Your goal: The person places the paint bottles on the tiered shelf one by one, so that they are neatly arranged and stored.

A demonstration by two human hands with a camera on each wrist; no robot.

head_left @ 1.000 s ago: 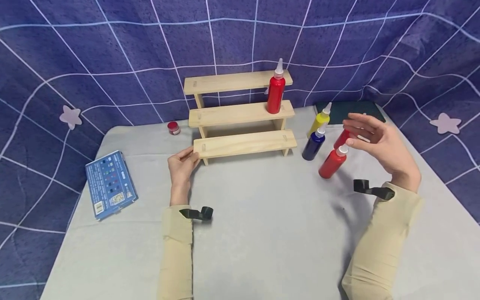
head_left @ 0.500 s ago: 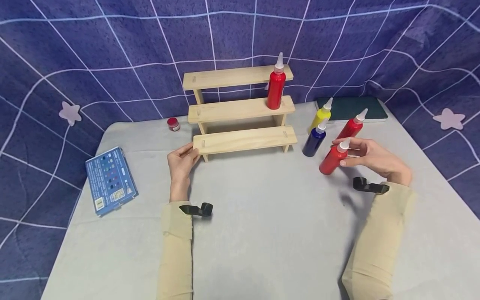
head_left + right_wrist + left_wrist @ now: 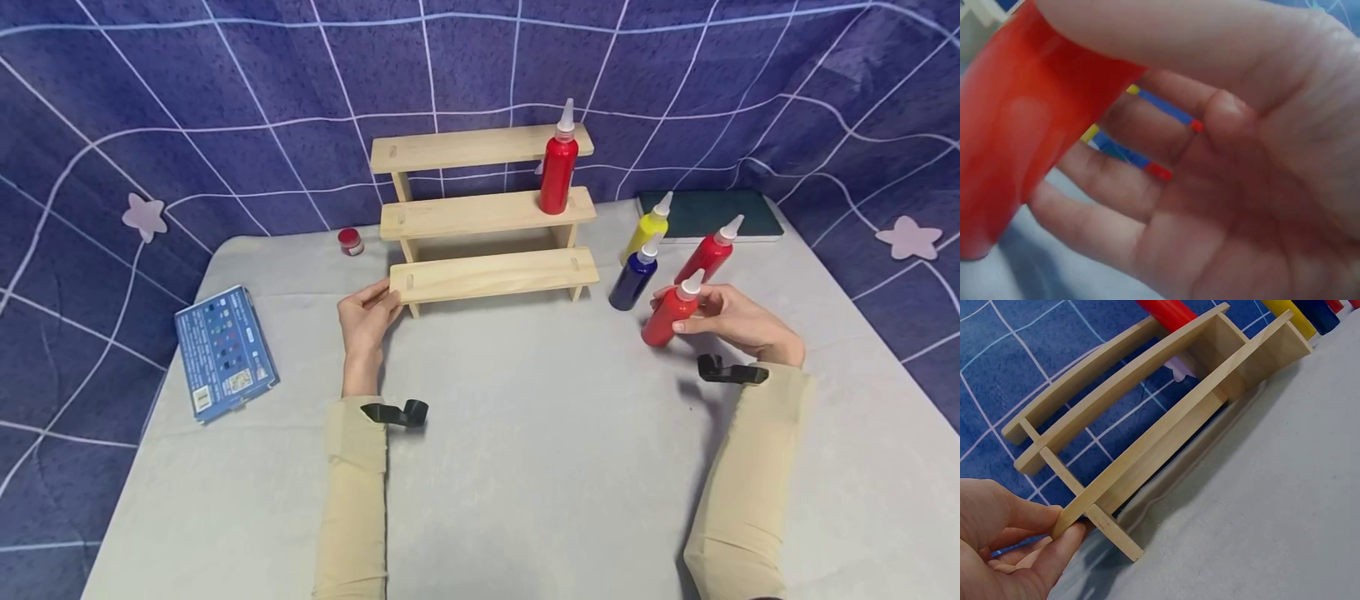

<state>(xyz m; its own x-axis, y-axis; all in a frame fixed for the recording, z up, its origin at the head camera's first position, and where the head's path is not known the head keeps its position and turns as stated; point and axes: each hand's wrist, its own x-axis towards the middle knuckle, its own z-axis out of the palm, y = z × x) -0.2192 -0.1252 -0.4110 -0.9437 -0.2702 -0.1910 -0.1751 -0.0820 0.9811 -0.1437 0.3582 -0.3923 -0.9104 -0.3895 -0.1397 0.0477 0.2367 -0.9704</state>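
Note:
A three-tier wooden rack stands toward the back of the table. My left hand pinches the left end of its lowest board between thumb and fingers, plain in the left wrist view. On the middle board, near its right end, a red squeeze bottle with a white nozzle stands upright. My right hand grips another red squeeze bottle, thumb on the near side and fingers behind. Whether that bottle's base touches the table, I cannot tell. Close behind it are a dark blue bottle, a yellow bottle and a third red bottle.
A dark green book lies at the back right, behind the bottles. A small red-lidded jar sits left of the rack. Farther left lies a blue box. A blue grid-patterned curtain hangs behind the table.
My right hand has come down and left onto the nearest red bottle and closed round it. My left hand has kept its hold on the rack. The head view has shifted slightly.

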